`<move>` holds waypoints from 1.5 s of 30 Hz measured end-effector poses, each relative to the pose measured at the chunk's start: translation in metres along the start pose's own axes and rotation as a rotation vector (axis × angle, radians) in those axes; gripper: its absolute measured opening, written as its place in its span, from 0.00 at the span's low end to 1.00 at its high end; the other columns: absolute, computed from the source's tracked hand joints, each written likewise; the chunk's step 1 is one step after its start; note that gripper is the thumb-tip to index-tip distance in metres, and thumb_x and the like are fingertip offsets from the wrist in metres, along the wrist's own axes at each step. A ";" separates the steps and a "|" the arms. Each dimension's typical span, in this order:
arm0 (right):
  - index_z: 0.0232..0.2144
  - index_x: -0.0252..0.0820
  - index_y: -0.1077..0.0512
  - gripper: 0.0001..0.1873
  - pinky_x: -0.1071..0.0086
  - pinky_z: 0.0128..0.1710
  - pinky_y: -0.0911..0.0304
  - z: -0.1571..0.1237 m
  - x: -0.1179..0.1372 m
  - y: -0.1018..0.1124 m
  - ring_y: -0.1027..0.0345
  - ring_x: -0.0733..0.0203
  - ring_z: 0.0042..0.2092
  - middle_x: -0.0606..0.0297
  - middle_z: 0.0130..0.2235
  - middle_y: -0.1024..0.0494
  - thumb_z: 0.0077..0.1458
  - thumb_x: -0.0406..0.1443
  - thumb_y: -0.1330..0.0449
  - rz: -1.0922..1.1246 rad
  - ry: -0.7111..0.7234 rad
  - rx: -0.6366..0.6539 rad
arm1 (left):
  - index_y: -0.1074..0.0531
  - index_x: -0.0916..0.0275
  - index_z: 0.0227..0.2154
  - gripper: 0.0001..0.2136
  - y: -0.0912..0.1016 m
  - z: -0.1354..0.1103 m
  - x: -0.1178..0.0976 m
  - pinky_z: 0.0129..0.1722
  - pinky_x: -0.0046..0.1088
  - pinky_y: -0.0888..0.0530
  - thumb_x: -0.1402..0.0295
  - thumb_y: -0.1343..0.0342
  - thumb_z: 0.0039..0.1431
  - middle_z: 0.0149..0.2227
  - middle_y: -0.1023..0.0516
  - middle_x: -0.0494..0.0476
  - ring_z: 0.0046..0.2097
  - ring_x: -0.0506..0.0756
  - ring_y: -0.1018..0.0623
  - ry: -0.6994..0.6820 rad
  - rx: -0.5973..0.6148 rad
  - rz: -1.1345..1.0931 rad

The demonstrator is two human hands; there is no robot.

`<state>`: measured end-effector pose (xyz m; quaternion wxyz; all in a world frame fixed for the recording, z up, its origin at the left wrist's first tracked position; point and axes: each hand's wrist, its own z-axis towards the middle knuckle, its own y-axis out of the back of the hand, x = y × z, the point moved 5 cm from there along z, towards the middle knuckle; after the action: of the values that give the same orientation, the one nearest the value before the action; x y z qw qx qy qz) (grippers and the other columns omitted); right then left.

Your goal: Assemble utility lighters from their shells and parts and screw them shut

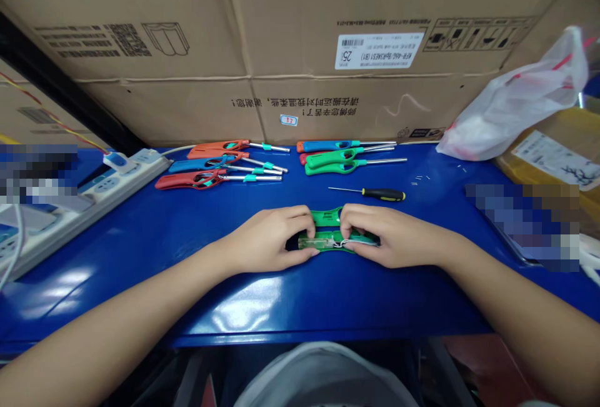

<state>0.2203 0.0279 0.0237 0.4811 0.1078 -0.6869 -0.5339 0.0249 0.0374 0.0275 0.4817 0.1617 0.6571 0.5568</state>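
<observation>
An opened green gas lighter (323, 243) lies near the table's front edge, its clear fuel tank and white wires showing. My left hand (276, 239) is closed around its left end, thumb on the near side and fingers curled over the far side. At the right end, my right hand (382, 233) grips the lighter beside the wires, fingers bent. Just behind lies an empty green half shell (324, 218), with fingers of both hands at its ends; whether they touch it I cannot tell. A screwdriver (382, 194) with a black and yellow handle rests beyond my right hand.
Several long-necked lighters (192, 179) in orange, blue and red lie at back left; another group (330, 162) lies behind the screwdriver. Small screws (419, 177) are scattered to its right. A power strip (105, 188) runs along the left, and a cardboard box (290, 50) walls the back.
</observation>
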 end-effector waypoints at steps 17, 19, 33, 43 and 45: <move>0.40 0.42 0.28 0.07 0.63 0.41 0.35 0.000 -0.027 0.016 0.28 0.55 0.42 0.60 0.42 0.25 0.67 0.37 0.45 -0.276 -0.163 -0.155 | 0.27 0.59 0.42 0.11 0.000 -0.002 0.006 0.33 0.26 0.33 0.58 0.39 0.63 0.39 0.23 0.50 0.36 0.52 0.23 0.049 -0.002 0.139; 0.39 0.42 0.29 0.06 0.63 0.42 0.36 -0.002 -0.027 0.024 0.29 0.56 0.43 0.60 0.43 0.25 0.68 0.36 0.46 -0.265 -0.173 -0.268 | 0.27 0.59 0.41 0.10 0.002 -0.002 0.008 0.33 0.26 0.33 0.59 0.39 0.63 0.38 0.23 0.49 0.36 0.52 0.23 0.072 -0.012 0.151; 0.34 0.43 0.24 0.09 0.68 0.40 0.38 -0.005 -0.007 0.013 0.29 0.62 0.38 0.64 0.35 0.22 0.64 0.41 0.39 0.036 0.012 0.062 | 0.27 0.59 0.43 0.08 0.008 0.000 0.033 0.32 0.27 0.31 0.67 0.40 0.61 0.45 0.26 0.53 0.33 0.50 0.27 0.203 -0.108 0.053; 0.36 0.45 0.28 0.06 0.69 0.30 0.44 -0.016 -0.031 0.029 0.33 0.61 0.31 0.64 0.36 0.23 0.61 0.40 0.41 -0.299 -0.281 0.008 | 0.26 0.61 0.43 0.08 0.011 0.000 0.028 0.35 0.26 0.30 0.63 0.46 0.70 0.39 0.23 0.53 0.34 0.50 0.26 0.088 -0.220 -0.063; 0.36 0.45 0.27 0.07 0.68 0.32 0.42 -0.016 -0.032 0.028 0.31 0.60 0.33 0.62 0.38 0.22 0.62 0.39 0.44 -0.275 -0.254 0.005 | 0.26 0.61 0.43 0.08 0.010 0.000 0.027 0.35 0.25 0.30 0.62 0.45 0.70 0.37 0.22 0.51 0.33 0.49 0.25 0.075 -0.208 -0.099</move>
<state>0.2599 0.0507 0.0293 0.3127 0.1338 -0.7221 -0.6024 0.0090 0.0605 0.0239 0.4981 0.0572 0.6205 0.6029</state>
